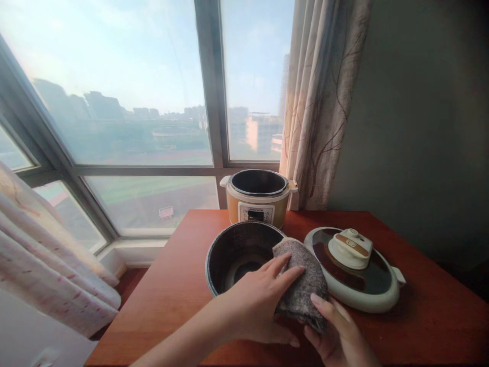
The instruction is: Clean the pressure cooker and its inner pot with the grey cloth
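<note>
A dark inner pot (237, 250) stands on the red-brown table (175, 285) in front of me. A grey cloth (301, 280) hangs over the pot's right rim. My left hand (255, 306) presses on the cloth from the left, fingers spread over the rim. From below, my right hand (338, 334) pinches the lower edge of the cloth. Behind the pot stands the yellow-and-cream cooker body (257, 199), open on top. The cooker's lid (355, 270) lies flat on the table to the right of the pot, touching the cloth.
A large window (145, 102) fills the wall behind the table. A patterned curtain (321, 102) hangs right of the cooker, and another curtain (46, 255) hangs at the left. A dark wall (420, 127) borders the table on the right.
</note>
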